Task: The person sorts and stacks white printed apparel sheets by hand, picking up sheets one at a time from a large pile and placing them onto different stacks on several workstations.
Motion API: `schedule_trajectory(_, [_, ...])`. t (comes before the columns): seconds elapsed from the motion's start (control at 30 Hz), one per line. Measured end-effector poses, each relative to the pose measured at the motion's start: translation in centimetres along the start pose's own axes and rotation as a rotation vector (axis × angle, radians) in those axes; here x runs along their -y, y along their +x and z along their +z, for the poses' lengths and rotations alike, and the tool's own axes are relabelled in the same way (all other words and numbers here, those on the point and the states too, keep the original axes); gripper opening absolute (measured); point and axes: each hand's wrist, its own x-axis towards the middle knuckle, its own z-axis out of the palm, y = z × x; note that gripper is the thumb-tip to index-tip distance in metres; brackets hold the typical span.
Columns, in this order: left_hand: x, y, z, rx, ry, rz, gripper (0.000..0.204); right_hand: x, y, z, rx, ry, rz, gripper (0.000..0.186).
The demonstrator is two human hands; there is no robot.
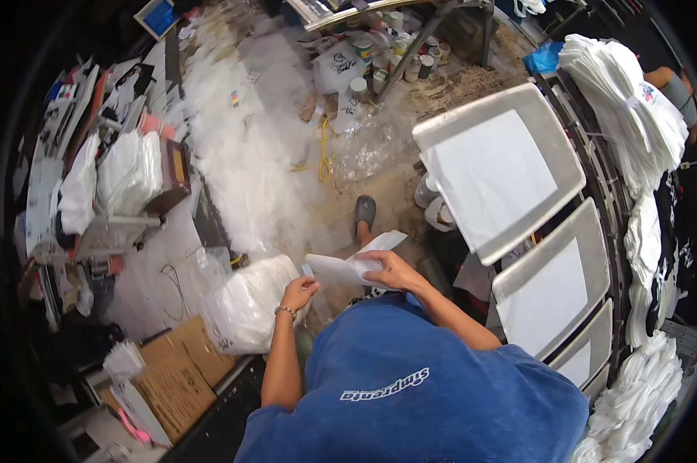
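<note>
Blue shirt [410, 386] — hands [348, 282] gripping white sheets [348, 262].

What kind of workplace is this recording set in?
Probably a garment screen-printing workshop: framed printing screens stand in a row, stacks of folded white shirts sit beside them, and small pots, perhaps of ink, cluster on the floor. Both hands hold white sheets.

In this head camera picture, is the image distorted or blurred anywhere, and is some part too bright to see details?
Head view: strong fisheye bending, so the printing frames curve toward the black rim; the white plastic sheeting on the floor is overexposed, with little detail; the left hand and the right hand, both on the white paper, look fairly sharp; the corners are dark.
</note>
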Motion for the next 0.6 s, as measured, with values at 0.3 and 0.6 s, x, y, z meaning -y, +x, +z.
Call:
schedule_trajectory(0.3, [2.3, 27.1, -9.9, -0.094, 0.161, -0.125, 0.026, -3.2, 14.8, -7.3, -0.119, -0.041, 0.242, 0.049])
schedule_trajectory(0.6, [0.6, 63.8, -6.0, 0.113, 0.425, -0.001, 0.038, -12.4, 18.1, -9.1, -0.627, -0.134, 0.364, 0.043])
